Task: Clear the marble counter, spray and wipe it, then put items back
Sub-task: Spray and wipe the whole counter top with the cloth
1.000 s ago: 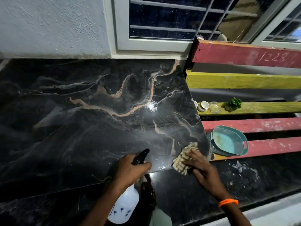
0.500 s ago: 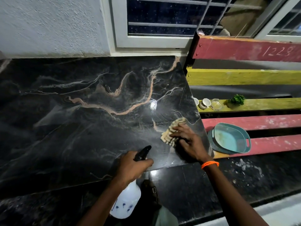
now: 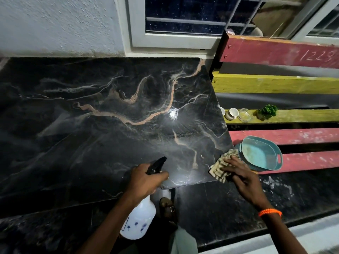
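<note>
Marble worktop [image 3: 102, 125] bare of items, so clearing looks done; faint misty streaks across the dark slab suggest spraying is at least partly done; wiping is the step in hand. My right hand [image 3: 242, 177] lies with fingers spread flat on the striped cloth [image 3: 219, 166], pressing it onto the near right corner, at the slab's edge. My left hand [image 3: 145, 180] grips the spray bottle [image 3: 139, 219] by its black trigger head, bottle hanging off the near edge. Most of the slab, by my reckoning, not yet wiped. Left to do: return the teal tray [image 3: 264, 158], cups [image 3: 232, 113] and small plant [image 3: 267, 111], all parked on the painted slatted bench [image 3: 293, 85] to the right.
</note>
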